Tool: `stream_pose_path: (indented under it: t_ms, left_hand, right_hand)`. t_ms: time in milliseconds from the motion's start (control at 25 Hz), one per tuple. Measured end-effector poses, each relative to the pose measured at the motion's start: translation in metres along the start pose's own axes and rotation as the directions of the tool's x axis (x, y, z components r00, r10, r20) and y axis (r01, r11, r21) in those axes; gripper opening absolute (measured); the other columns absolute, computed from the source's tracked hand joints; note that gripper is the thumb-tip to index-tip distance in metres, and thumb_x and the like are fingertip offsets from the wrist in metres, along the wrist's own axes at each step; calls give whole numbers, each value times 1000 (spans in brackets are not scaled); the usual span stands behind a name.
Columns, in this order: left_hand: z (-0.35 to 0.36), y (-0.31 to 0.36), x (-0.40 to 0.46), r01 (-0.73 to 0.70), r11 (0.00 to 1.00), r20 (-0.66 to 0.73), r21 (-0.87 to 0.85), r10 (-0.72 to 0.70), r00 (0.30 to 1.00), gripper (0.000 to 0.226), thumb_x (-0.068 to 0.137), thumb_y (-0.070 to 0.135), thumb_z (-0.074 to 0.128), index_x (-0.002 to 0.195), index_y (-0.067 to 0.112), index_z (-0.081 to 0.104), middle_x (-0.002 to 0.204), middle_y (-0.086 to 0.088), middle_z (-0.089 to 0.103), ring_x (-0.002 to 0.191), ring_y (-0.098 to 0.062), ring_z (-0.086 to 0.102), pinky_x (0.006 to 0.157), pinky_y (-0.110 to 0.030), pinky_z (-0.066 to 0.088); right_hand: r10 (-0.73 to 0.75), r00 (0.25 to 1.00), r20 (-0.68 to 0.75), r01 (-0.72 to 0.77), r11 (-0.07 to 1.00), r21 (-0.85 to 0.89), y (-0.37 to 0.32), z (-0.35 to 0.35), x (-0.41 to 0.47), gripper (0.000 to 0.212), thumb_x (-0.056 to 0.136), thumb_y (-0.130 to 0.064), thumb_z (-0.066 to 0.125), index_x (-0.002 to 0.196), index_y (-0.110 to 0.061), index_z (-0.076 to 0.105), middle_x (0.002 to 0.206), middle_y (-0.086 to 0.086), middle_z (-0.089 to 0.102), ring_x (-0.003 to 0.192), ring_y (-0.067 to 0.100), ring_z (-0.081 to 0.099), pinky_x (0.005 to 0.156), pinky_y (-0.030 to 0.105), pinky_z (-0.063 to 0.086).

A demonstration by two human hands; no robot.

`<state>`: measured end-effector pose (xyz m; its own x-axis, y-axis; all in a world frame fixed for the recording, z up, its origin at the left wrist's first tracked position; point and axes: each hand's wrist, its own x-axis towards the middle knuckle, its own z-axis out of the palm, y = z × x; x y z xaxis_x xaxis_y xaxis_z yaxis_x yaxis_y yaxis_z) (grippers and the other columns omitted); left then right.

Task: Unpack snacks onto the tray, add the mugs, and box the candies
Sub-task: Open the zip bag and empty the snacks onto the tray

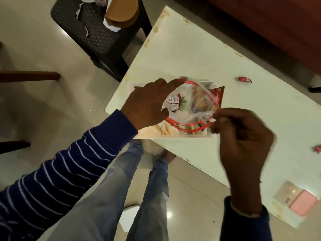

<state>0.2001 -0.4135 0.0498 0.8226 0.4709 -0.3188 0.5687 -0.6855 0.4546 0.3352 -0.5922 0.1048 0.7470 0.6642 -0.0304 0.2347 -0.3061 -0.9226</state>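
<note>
A clear zip bag (192,105) with a red seal is held wide at its mouth above a white tray (156,133) on the table corner. My left hand (147,105) grips the bag's left rim, index finger stretched along the red seal. My right hand (243,136) pinches the right rim. Snack packets show through the plastic, and a red packet (219,94) sticks out behind the bag. Two red wrapped candies lie on the table, one (244,79) at the far right and one (317,149) at the right edge. A clear box with a pink lid (297,199) sits near the front right.
The white table (191,54) has worn, stained edges. A dark plastic stool (97,32) stands beyond its left corner, carrying a brown object and a patterned mug. My legs and the tiled floor are below. A brown sofa fills the top right.
</note>
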Motion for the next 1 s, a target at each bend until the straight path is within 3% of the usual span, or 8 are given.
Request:
stream_pose_path:
  t_ms: [80, 200, 360, 480, 600, 720, 840, 1000]
  left_hand:
    - [2, 3, 0, 2, 1000, 19, -5, -2, 1000, 90, 84, 30, 74, 150, 39, 13, 122, -8, 59, 100, -29, 63, 78, -49, 58]
    - [3, 6, -2, -17, 1000, 0, 15, 17, 1000, 92, 82, 28, 77, 154, 31, 19, 124, -7, 60, 103, -29, 64, 79, -47, 58]
    - [4, 6, -2, -15, 999, -32, 44, 16, 999, 100, 82, 18, 75, 155, 32, 8, 122, -4, 59, 97, -24, 65, 76, -43, 59]
    - [5, 5, -3, -18, 999, -53, 35, 20, 998, 94, 85, 13, 71, 156, 30, 11, 130, -2, 58, 100, -23, 65, 78, -42, 58]
    - [7, 1, -5, -51, 999, -91, -8, 50, 995, 88, 87, 14, 67, 155, 29, 15, 123, -1, 61, 92, -21, 64, 73, -41, 57]
    - [6, -7, -6, -89, 996, -66, 4, 89, 994, 93, 84, 39, 73, 156, 27, 15, 118, -2, 63, 96, -23, 64, 79, -45, 56]
    - [9, -22, -6, -103, 987, 31, 125, 100, 994, 116, 69, 62, 79, 155, 28, 9, 132, -4, 59, 115, -27, 59, 95, -51, 51]
    - [15, -28, -10, -105, 973, -103, 207, 129, 986, 113, 73, 33, 87, 156, 18, 12, 120, -11, 67, 99, -30, 67, 86, -51, 56]
  right_hand:
    - [8, 962, 273, 25, 993, -119, -12, 29, 9, 21, 91, -16, 57, 102, -21, 74, 100, -1, 76, 90, 12, 72, 78, 21, 57]
    - [231, 802, 551, 68, 881, -468, 17, 80, 42, 28, 97, -12, 55, 123, -12, 65, 124, 6, 68, 112, 21, 64, 102, 29, 48]
    - [269, 685, 677, 499, 504, -705, 79, 124, 54, 28, 98, -9, 55, 126, -7, 59, 122, 12, 65, 108, 28, 65, 87, 36, 52]
    - [259, 655, 710, 650, 287, -704, 106, 133, 53, 14, 90, -8, 66, 104, -6, 66, 99, 12, 69, 89, 29, 69, 70, 37, 54]
    - [270, 691, 670, 632, 222, -742, 115, 138, 57, 8, 82, -10, 76, 83, -9, 68, 78, 8, 69, 68, 23, 69, 61, 33, 55]
    - [313, 656, 687, 677, 160, -719, 123, 144, 60, 14, 89, -16, 69, 79, -13, 59, 77, 2, 66, 64, 15, 61, 58, 25, 42]
    - [345, 653, 674, 673, 143, -725, 127, 144, 64, 5, 93, -14, 63, 89, -11, 62, 81, 3, 61, 71, 15, 59, 61, 25, 41]
    - [390, 656, 646, 658, 124, -743, 123, 146, 68, 11, 93, -10, 62, 100, -4, 68, 105, 13, 68, 96, 27, 69, 77, 35, 57]
